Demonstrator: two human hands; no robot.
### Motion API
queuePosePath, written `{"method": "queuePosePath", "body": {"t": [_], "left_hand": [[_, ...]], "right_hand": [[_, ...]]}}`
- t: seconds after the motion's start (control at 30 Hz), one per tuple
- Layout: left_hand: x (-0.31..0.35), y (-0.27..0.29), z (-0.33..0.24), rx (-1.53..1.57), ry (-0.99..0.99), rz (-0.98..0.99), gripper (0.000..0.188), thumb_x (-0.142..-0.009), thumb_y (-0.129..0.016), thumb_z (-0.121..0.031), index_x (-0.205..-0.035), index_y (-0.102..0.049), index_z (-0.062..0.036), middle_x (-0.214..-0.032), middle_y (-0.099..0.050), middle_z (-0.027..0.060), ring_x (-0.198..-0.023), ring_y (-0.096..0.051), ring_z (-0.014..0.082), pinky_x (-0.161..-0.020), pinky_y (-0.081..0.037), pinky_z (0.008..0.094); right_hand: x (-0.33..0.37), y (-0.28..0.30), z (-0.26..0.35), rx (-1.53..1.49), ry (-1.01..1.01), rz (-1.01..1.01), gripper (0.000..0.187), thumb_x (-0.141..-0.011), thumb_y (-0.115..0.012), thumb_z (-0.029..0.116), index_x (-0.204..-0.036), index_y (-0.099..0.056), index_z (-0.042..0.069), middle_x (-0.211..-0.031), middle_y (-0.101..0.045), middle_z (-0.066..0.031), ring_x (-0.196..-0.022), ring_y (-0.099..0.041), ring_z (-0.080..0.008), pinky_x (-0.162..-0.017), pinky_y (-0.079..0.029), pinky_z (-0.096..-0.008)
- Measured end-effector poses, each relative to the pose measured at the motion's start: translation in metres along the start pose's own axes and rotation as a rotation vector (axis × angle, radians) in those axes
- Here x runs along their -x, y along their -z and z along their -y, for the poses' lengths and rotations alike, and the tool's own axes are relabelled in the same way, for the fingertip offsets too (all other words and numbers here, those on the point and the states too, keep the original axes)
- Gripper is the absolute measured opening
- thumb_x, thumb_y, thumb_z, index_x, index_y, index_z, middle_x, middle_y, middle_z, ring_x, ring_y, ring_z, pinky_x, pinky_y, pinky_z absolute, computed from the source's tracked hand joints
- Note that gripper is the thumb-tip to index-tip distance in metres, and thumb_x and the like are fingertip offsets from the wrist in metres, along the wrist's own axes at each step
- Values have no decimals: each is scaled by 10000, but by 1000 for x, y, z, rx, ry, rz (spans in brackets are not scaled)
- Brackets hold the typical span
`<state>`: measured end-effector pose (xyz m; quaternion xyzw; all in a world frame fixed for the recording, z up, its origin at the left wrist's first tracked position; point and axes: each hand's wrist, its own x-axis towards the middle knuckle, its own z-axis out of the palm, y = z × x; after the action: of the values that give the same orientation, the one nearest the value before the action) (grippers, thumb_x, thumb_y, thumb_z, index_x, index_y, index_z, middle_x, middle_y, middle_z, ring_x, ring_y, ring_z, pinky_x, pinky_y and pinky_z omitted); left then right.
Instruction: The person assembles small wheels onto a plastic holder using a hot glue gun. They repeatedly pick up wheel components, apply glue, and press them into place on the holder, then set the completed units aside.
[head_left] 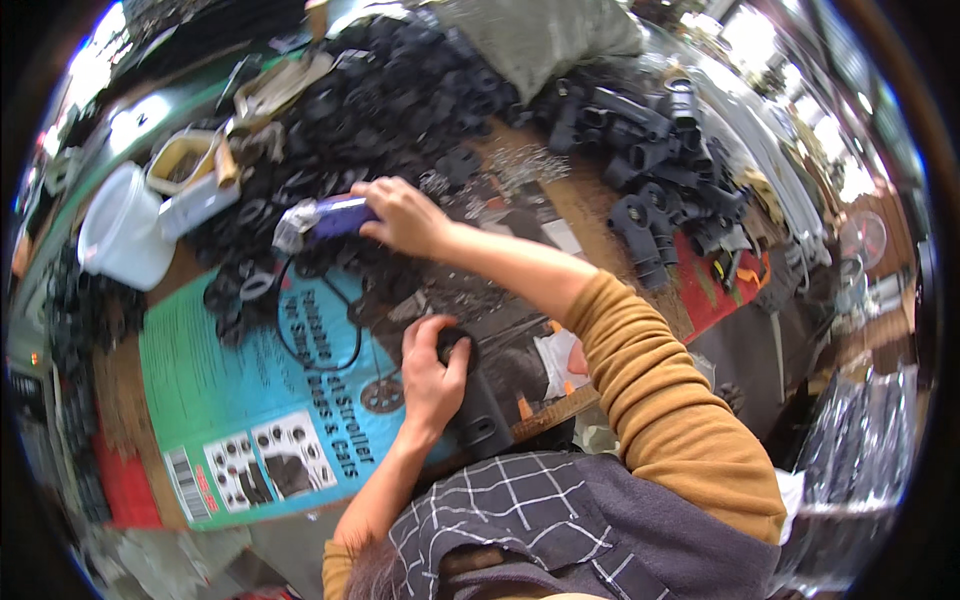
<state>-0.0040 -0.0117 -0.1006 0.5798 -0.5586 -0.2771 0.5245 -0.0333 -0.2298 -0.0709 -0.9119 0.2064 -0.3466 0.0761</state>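
Note:
My right hand (408,218) is closed around a purple-bodied tool (342,217) with a silvery wrapped end, which looks like a corded power screwdriver and is slightly blurred. Below it a black cable (283,330) loops over a blue-green printed cardboard sheet (240,380); where the cable joins the tool I cannot make out. Close to my body, my left hand (433,380) grips a long black plastic part (483,415) by its rounded upper end. The part lies at the table's near edge, and its underside is hidden.
A big heap of black plastic pieces (390,100) covers the far side. Black tubular fittings (640,150) are piled at the right. Small metal screws (525,165) lie scattered between. A white bucket (125,228) and a yellowish tub (182,160) stand at the left.

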Motion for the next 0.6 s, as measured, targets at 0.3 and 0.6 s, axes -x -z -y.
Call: {"method": "queuePosePath", "body": {"t": [0.3, 0.6], "left_hand": [[-71, -29, -40, 195, -135, -216, 400, -999, -548, -282, -1295, -496, -18, -1373, -378, 131, -1261, -419, 286, -1074, -352, 423], [-25, 17, -42, 19, -310, -332, 227, -956, -627, -241, -1090, -602, -60, -1256, -460, 132, -1113, -482, 234, -843, -487, 324]], "right_hand": [[142, 130, 83, -254, -660, 193, 973, -648, -823, 309, -1439, -323, 44, -1339, -498, -238, -1235, -519, -388, -1030, -442, -444], [229, 277, -127, 641, -1192, -351, 798, -744, -678, 469, -1302, -387, -21, -1208, -572, -321, -1076, -593, -476, -912, -465, -520]]}}
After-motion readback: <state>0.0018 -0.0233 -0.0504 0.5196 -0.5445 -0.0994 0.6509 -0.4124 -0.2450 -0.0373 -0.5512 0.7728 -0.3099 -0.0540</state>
